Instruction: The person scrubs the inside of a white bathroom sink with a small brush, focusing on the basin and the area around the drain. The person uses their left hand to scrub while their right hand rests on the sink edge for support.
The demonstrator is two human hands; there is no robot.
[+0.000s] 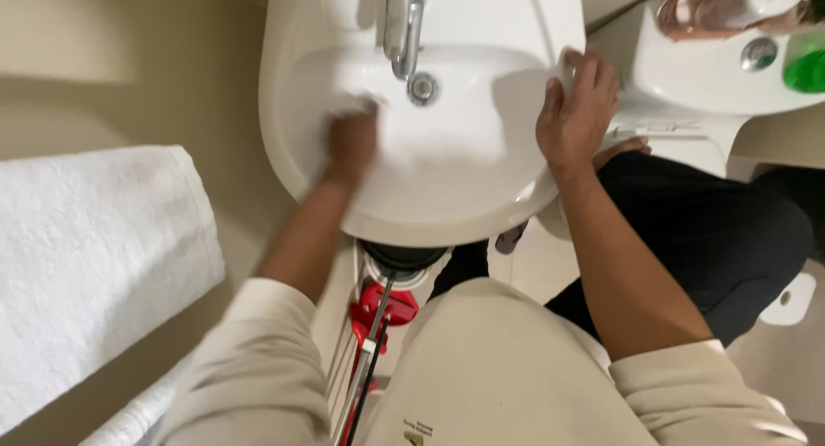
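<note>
My left hand (352, 141) is inside the white sink basin (447, 192), pressed on a white cloth (348, 106) left of the drain (422, 88); the hand is blurred. My right hand (577, 111) grips the sink's right rim, fingers curled over the edge. A chrome faucet (404, 25) stands at the back of the basin, above the drain.
A white towel (94, 265) hangs at the left. A white toilet tank (713, 76) stands right of the sink with a green bottle (806, 68) and a pink container (713, 12) on top. Under the sink stand a black plunger (402, 259) and a red-handled tool (382, 313).
</note>
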